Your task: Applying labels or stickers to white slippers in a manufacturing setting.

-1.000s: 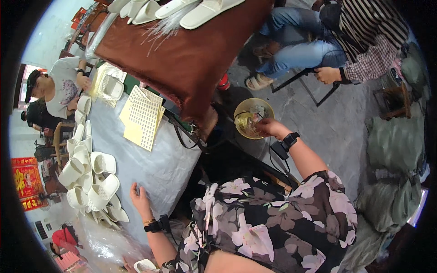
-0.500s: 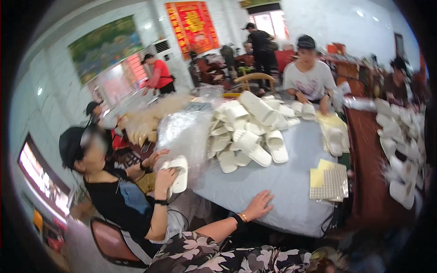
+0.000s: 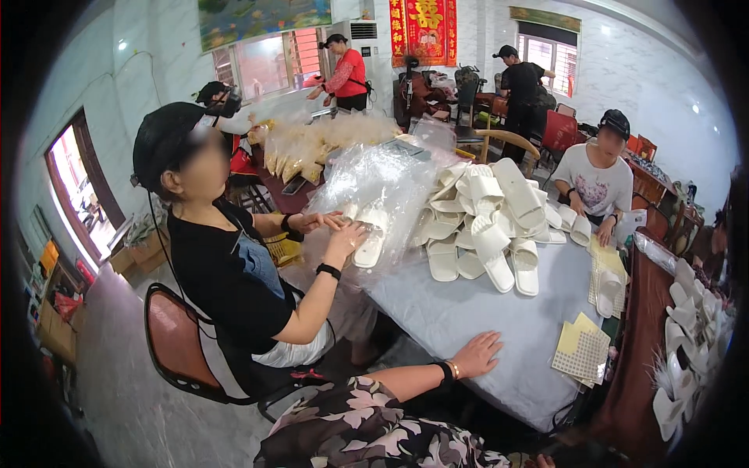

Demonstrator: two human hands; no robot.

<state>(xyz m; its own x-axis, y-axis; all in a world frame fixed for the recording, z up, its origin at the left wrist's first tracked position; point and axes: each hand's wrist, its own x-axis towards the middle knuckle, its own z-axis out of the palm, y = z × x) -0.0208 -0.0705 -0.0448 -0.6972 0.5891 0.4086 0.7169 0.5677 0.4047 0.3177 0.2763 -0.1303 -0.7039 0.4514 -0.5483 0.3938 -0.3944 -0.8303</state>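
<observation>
My left hand [image 3: 477,355] lies flat on the grey table cover [image 3: 468,312], fingers apart and holding nothing, a dark band and a bracelet on its wrist. My floral sleeve [image 3: 367,425] leads down to the lower edge. A stack of yellow and white gridded sheets [image 3: 581,352] lies just to the right of the hand. Farther back is a pile of white slippers [image 3: 484,226]. My right hand is out of view.
A seated person in black [image 3: 234,273] to my left handles a white slipper [image 3: 368,242] among clear plastic bags [image 3: 382,179]. Another person in a white top [image 3: 597,183] works across the table. A brown table [image 3: 636,366] with more slippers stands at right. People stand behind.
The view swung up from my lap to the room. My right hand with the cup of yellowish drink left the picture. My left hand stays on the grey table.
</observation>
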